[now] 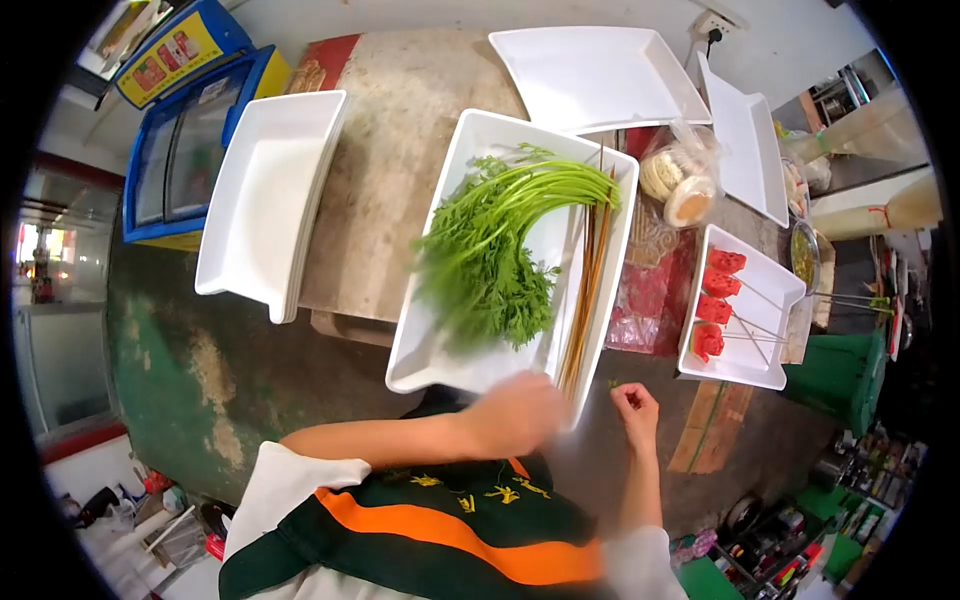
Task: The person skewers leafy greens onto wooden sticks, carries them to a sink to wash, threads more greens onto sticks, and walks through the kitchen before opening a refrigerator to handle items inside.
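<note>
A white tray (460, 150) in front of me holds a bunch of leafy green herbs (490, 240), its stems bent towards the right and its lower leaves blurred. Several thin wooden skewers (585, 290) lie lengthwise along the tray's right side. My left hand (525, 412) is at the tray's near edge, close to the skewers' lower ends; motion smears its fingers. Just right of the tray's near corner is my right hand (637, 405), its fingertips pinched together. A tiny greenish bit shows by those fingertips, too small to name.
Stacked white trays (265, 190) stand on the left of the wooden table (385, 130). Another white tray (600, 75) lies at the back. To the right are a bag of pale round food (680, 180) and a smaller tray (745, 345) with skewered red pieces (715, 285).
</note>
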A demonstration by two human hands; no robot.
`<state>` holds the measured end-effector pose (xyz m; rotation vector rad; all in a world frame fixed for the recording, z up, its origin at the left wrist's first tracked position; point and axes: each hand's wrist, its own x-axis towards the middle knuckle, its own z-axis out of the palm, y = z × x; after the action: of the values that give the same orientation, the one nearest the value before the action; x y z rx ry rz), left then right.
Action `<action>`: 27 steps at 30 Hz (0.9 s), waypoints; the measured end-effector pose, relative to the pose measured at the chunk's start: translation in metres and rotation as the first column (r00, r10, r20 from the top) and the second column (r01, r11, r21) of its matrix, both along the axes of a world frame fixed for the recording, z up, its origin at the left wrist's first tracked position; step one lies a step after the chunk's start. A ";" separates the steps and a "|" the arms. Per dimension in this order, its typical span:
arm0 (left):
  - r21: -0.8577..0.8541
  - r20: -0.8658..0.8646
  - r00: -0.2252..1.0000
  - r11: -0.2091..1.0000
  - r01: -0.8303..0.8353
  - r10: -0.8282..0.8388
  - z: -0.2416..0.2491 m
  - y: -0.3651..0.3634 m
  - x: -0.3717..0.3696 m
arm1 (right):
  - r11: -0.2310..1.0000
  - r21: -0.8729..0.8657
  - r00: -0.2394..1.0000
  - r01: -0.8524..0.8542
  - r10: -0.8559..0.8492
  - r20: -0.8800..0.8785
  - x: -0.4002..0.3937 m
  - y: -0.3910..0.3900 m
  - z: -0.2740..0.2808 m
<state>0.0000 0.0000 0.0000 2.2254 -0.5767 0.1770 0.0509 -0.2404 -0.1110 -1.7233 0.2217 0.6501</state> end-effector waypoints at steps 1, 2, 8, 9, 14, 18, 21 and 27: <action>-0.032 -0.021 0.998 0.998 0.051 -0.051 0.004 -0.010 0.004 | 1.000 0.003 1.000 0.024 -0.024 0.004 0.002 0.002 0.002; -0.046 -0.050 0.996 0.997 0.068 -0.070 0.008 -0.016 0.007 | 0.999 0.007 0.999 0.048 -0.048 0.011 0.007 0.005 0.004; -0.571 -0.818 0.529 0.427 -0.701 -0.225 -0.005 -0.013 0.003 | 0.983 0.031 0.785 -0.182 0.127 0.606 0.018 0.057 0.083; -0.585 -0.791 0.477 0.243 -0.774 -0.383 -0.006 -0.010 0.004 | 0.976 -0.025 0.711 -0.215 0.174 0.681 0.013 0.072 0.097; -0.535 -0.792 0.495 0.016 -0.845 -0.356 -0.013 -0.002 -0.006 | 0.801 -0.302 0.355 -0.517 0.522 0.776 0.030 0.110 0.115; -0.561 -0.813 0.545 0.023 -0.828 -0.204 -0.007 0.015 -0.004 | 0.809 -0.356 0.271 -0.468 0.514 0.814 0.085 0.136 0.083; -0.585 -0.803 0.570 0.047 -0.810 -0.174 -0.002 0.026 -0.002 | 0.682 -0.519 0.013 -0.515 0.611 0.791 0.110 0.162 0.067; -0.572 -0.819 0.571 0.150 -0.806 -0.052 0.001 0.046 0.003 | 0.666 -0.337 0.171 -0.665 0.575 0.800 0.141 0.173 0.052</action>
<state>0.0027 0.0457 0.0010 0.9231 0.6065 -0.0566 0.1921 -0.0678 -0.0594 -1.7992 -1.3530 0.2267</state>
